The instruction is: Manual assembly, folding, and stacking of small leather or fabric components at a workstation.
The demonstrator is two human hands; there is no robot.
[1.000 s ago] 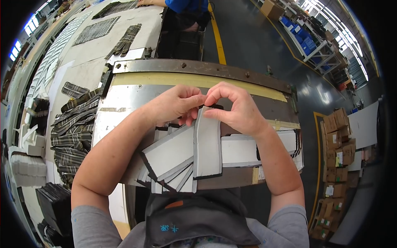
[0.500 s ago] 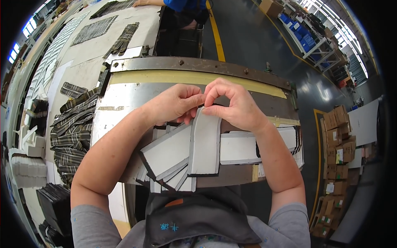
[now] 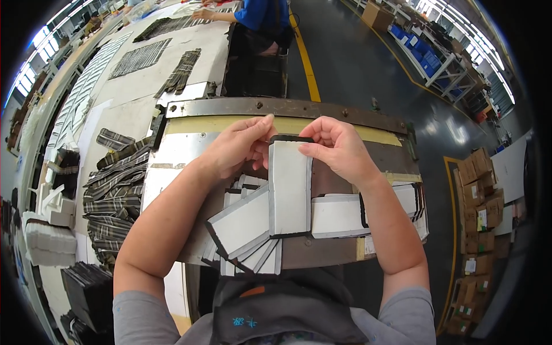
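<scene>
A white rectangular panel (image 3: pixel 290 190) with grey side strips and a black folded top edge stands out in front of me, over other panels. My right hand (image 3: pixel 340 150) pinches its upper right corner between thumb and fingers. Just left of the top edge is my left hand (image 3: pixel 244 145), thumb and forefinger pressed together and the other fingers curled. Whatever that pinch may hold is too small to make out. Under the held panel, similar white panels (image 3: pixel 241 223) with black edges lie fanned out to the left. More white panels (image 3: pixel 339 215) lie to the right, partly behind my right forearm.
The metal worktop (image 3: pixel 195 150) has a raised bar (image 3: pixel 299 109) along its far side. Folded plaid fabric pieces (image 3: pixel 118 195) heap up on the left table. Beyond, a person in blue (image 3: pixel 261 14) works at that table. Cardboard boxes (image 3: pixel 480 201) are stacked at the right.
My hands have moved apart; the left has drawn away from the panel's top. The panel now sits straighter, its black top edge showing. The whole view has shifted slightly.
</scene>
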